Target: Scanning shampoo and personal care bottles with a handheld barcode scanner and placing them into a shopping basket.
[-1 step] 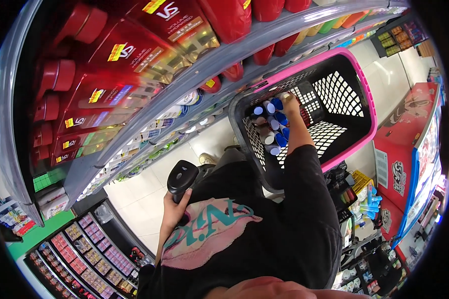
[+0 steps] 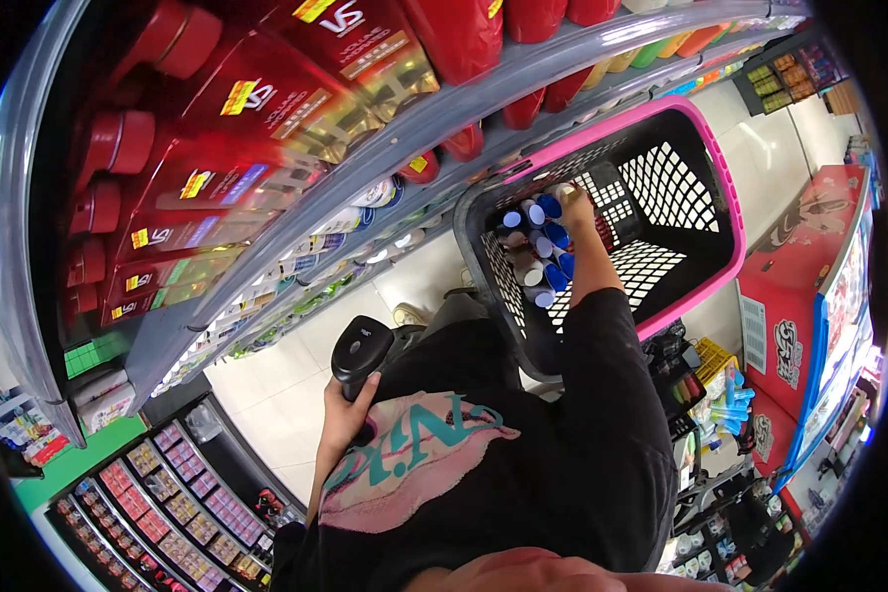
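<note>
My left hand is closed around the handle of a black handheld barcode scanner, held beside my shirt. My right arm reaches down into a black shopping basket with a pink rim. Inside it, my right hand is closed on a small bottle with a pale top; the rest of that bottle is hidden by the fingers and its neighbours. Several small bottles with blue or whitish caps stand packed together at the basket's left end, just beside that hand. Something dark red shows partly behind my right wrist.
A shelf with a grey rail runs along the left, carrying red bottles and boxes. Low at left stands a rack of small packaged goods. A red freezer cabinet is at the right. Pale tiled floor lies between.
</note>
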